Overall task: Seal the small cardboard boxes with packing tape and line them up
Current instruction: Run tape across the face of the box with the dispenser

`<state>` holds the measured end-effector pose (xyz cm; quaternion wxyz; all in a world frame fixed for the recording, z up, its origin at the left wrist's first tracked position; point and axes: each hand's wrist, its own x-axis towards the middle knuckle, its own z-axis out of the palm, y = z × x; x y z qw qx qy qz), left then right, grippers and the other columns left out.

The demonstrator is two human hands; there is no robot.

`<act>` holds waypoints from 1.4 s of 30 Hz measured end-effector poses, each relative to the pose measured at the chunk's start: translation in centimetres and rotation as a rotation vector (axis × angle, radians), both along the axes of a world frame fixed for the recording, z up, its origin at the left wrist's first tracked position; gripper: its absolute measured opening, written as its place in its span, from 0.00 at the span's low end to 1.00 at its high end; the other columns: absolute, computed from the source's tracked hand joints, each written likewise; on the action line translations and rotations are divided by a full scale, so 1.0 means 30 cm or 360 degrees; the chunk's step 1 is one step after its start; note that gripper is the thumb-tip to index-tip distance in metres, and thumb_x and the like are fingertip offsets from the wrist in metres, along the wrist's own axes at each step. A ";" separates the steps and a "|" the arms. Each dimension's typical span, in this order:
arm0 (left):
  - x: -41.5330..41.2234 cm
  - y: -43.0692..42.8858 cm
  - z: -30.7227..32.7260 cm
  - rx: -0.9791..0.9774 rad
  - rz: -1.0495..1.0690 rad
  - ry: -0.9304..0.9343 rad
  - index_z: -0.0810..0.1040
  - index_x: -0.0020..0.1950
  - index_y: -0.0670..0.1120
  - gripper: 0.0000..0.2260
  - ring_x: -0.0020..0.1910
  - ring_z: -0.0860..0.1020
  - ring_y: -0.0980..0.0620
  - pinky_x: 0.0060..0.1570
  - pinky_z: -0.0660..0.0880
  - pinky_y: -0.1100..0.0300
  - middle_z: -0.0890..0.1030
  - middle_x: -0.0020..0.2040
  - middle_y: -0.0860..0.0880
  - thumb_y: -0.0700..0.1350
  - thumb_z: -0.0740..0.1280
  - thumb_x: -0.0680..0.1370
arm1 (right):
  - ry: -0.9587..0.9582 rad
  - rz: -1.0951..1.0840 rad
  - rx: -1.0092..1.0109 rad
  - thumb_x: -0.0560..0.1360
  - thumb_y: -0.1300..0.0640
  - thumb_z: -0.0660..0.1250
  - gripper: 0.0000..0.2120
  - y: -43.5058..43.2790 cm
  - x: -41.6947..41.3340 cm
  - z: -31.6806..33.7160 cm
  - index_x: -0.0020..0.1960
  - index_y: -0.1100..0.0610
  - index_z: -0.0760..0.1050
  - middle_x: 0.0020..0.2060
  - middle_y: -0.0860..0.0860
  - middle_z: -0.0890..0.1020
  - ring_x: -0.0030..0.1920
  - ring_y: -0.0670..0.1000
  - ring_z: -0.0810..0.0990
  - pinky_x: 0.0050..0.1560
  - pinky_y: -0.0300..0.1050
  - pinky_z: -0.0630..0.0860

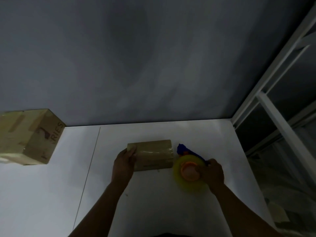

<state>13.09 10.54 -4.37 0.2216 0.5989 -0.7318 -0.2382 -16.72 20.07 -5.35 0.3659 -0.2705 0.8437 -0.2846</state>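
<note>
Four letters, "RIES", are all I can read, on the taped box (pixel 34 137) at the far left of the white table (pixel 153 206). At centre, the left hand (pixel 124 165) grips the small box (pixel 153 155) by its left end. Just right of it, the right hand (pixel 212 173) holds the tape dispenser (pixel 188 168) by its blue handle. A window frame (pixel 273 117) lines the right side.

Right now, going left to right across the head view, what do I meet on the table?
Taped box with lettering → left hand → small cardboard box it grips → tape dispenser → right hand holding it.
</note>
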 end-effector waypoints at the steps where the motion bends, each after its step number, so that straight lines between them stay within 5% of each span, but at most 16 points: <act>1: -0.003 0.001 0.003 -0.0012 -0.0006 -0.0009 0.75 0.67 0.44 0.15 0.56 0.76 0.41 0.53 0.70 0.57 0.77 0.60 0.38 0.45 0.60 0.81 | -0.0115 -0.0059 -0.0080 0.66 0.59 0.77 0.26 0.007 -0.001 0.009 0.60 0.62 0.71 0.53 0.59 0.77 0.41 0.53 0.77 0.35 0.43 0.74; 7: -0.007 -0.006 0.013 0.0031 -0.0028 -0.0035 0.73 0.68 0.44 0.16 0.55 0.77 0.41 0.53 0.73 0.53 0.78 0.59 0.38 0.44 0.60 0.81 | -0.0791 -0.0428 -0.0618 0.70 0.67 0.71 0.25 0.007 -0.018 0.095 0.64 0.60 0.69 0.56 0.59 0.77 0.47 0.56 0.78 0.39 0.45 0.75; 12: -0.015 -0.010 0.038 0.0151 -0.0096 0.0028 0.72 0.68 0.45 0.16 0.56 0.77 0.42 0.54 0.72 0.54 0.78 0.60 0.39 0.41 0.62 0.80 | -0.1228 -0.0175 -0.0817 0.70 0.71 0.67 0.20 -0.035 -0.041 0.267 0.60 0.59 0.76 0.51 0.59 0.83 0.50 0.58 0.81 0.46 0.51 0.79; 15: -0.029 -0.011 0.087 0.0197 -0.0143 0.0108 0.73 0.67 0.45 0.19 0.60 0.76 0.42 0.57 0.72 0.53 0.78 0.61 0.41 0.49 0.60 0.77 | -0.1107 0.0111 -0.0978 0.67 0.75 0.68 0.26 -0.057 -0.022 0.351 0.61 0.56 0.75 0.52 0.56 0.83 0.51 0.58 0.82 0.47 0.53 0.80; 19: -0.065 -0.035 0.226 0.0056 0.0059 0.0169 0.73 0.67 0.44 0.17 0.67 0.70 0.46 0.64 0.65 0.55 0.72 0.68 0.42 0.44 0.66 0.78 | -0.0746 0.0414 -0.1009 0.63 0.76 0.71 0.32 -0.076 0.021 0.424 0.60 0.50 0.76 0.53 0.51 0.82 0.52 0.53 0.82 0.50 0.54 0.80; 23: -0.141 -0.021 0.445 0.0717 0.0038 0.1153 0.76 0.62 0.46 0.22 0.53 0.81 0.50 0.56 0.76 0.54 0.81 0.57 0.44 0.59 0.58 0.77 | -0.0708 0.0642 -0.1033 0.63 0.75 0.73 0.34 -0.088 0.070 0.449 0.61 0.47 0.75 0.55 0.48 0.81 0.53 0.50 0.81 0.49 0.47 0.80; 26: -0.165 -0.019 0.521 0.0980 0.0126 0.1473 0.77 0.58 0.43 0.24 0.50 0.83 0.47 0.49 0.79 0.54 0.84 0.51 0.42 0.61 0.59 0.76 | -0.0667 0.0782 -0.1017 0.63 0.72 0.75 0.37 -0.103 0.098 0.452 0.64 0.45 0.72 0.58 0.45 0.79 0.55 0.46 0.80 0.49 0.43 0.79; 34: -0.137 -0.044 0.527 0.1126 0.0402 0.1478 0.77 0.57 0.38 0.18 0.47 0.83 0.46 0.43 0.80 0.55 0.84 0.47 0.40 0.49 0.71 0.74 | 0.0021 0.1348 -0.0748 0.69 0.52 0.76 0.41 -0.127 0.097 0.456 0.71 0.36 0.54 0.60 0.43 0.70 0.60 0.39 0.71 0.56 0.27 0.69; 42: -0.128 -0.041 0.537 0.1232 0.0342 0.1550 0.77 0.56 0.38 0.14 0.46 0.83 0.47 0.38 0.80 0.58 0.83 0.49 0.40 0.46 0.69 0.75 | -0.0173 0.1163 -0.0662 0.64 0.55 0.79 0.48 -0.111 0.114 0.478 0.75 0.42 0.54 0.61 0.39 0.73 0.59 0.41 0.75 0.47 0.29 0.76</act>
